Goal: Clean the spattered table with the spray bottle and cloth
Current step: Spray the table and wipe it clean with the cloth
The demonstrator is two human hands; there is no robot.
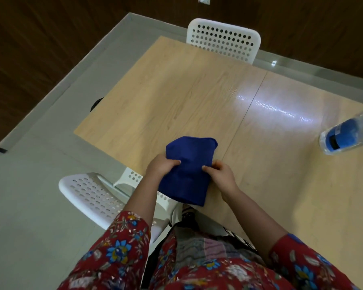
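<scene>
Table (176,97): light wood top, seam across the mid, glare patch R of the seam. White perforated chairs: one (222,38) at the far edge, one (92,193) at the near-L corner beside me. Cloth (189,164): dark blue, folded, over the near table edge in front of me; can't tell if it touches the top. Bottle (348,135): clear w/ blue label, on the table at far R, well apart from the cloth, top cropped. My left hand (159,166) grips the cloth's L edge, fingers curled under, thumb on top. My right hand (222,174) pinches its R edge, fingers curled.
</scene>
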